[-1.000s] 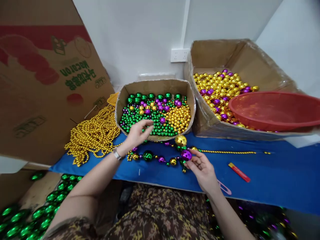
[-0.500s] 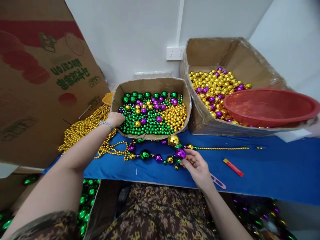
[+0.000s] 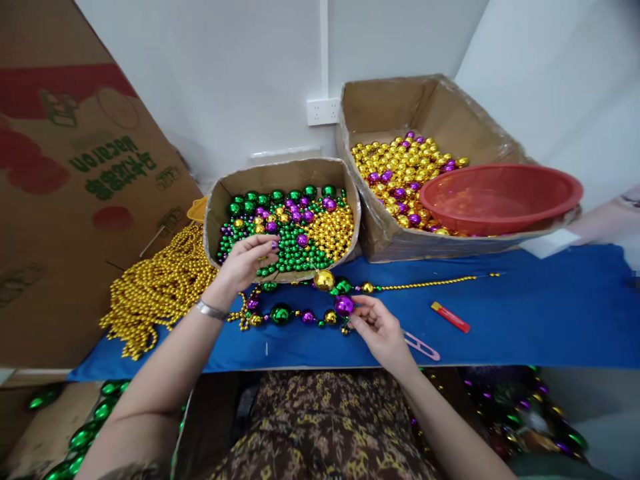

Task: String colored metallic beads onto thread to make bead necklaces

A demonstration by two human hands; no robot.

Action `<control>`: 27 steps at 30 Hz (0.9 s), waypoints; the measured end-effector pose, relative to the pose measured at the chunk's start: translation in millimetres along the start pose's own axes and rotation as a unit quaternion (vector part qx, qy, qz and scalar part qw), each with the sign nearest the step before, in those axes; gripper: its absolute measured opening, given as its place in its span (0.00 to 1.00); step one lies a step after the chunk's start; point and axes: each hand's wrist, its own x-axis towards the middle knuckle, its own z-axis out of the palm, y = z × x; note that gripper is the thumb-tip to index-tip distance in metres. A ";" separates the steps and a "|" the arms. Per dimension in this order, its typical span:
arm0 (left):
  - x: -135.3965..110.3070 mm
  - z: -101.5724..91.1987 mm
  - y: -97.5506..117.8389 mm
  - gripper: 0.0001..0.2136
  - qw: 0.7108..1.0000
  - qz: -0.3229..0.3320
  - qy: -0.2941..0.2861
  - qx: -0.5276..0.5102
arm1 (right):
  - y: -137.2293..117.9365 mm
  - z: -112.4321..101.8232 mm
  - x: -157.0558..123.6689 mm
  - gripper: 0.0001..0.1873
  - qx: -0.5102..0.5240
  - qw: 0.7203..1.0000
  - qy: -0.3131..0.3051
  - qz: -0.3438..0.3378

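Note:
My left hand (image 3: 250,260) is above the front of the smaller cardboard box (image 3: 273,172), its fingertips pinched on a small purple bead (image 3: 275,245). Green, purple and gold beads fill that box. My right hand (image 3: 377,327) has thumb and fingers closed on a large purple bead (image 3: 344,305) at the right end of a bead string. The string (image 3: 281,314), with green, gold and purple beads, lies along the blue cloth in front of the box. A large gold bead (image 3: 324,280) sits just beyond my right fingertips.
Gold bead strands (image 3: 165,287) are heaped at left beside a tall carton (image 3: 45,220). At right, a larger box (image 3: 400,247) holds gold and purple beads and a red basin (image 3: 500,199). A red-and-yellow cutter (image 3: 451,317) and pink tool (image 3: 421,345) lie on the blue cloth (image 3: 540,313).
My left hand has come up out of the smaller box's left side and moved right, now with a small purple bead in its fingertips. My right hand keeps hold of the large purple bead.

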 end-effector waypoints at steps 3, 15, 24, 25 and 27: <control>-16.2 37.3 -8.5 0.13 0.983 -0.064 -0.066 -0.156 | -5.1 0.6 -1.6 0.18 -0.033 0.999 0.001 -0.014; -28.7 62.1 -27.6 0.12 0.974 -0.071 -0.077 -0.201 | -11.2 -4.4 -3.7 0.16 -0.107 0.994 0.012 -0.026; -28.6 60.5 -23.8 0.12 0.994 0.017 -0.045 -0.095 | -13.9 -8.1 -4.6 0.14 -0.177 0.983 0.025 -0.050; -28.3 60.3 -21.9 0.12 0.996 0.036 -0.046 -0.065 | -15.5 -9.0 -4.6 0.14 -0.192 0.979 0.029 -0.056; -27.8 61.8 -16.9 0.12 0.995 0.079 -0.054 0.003 | -19.1 -11.7 -4.1 0.13 -0.218 0.973 0.038 -0.067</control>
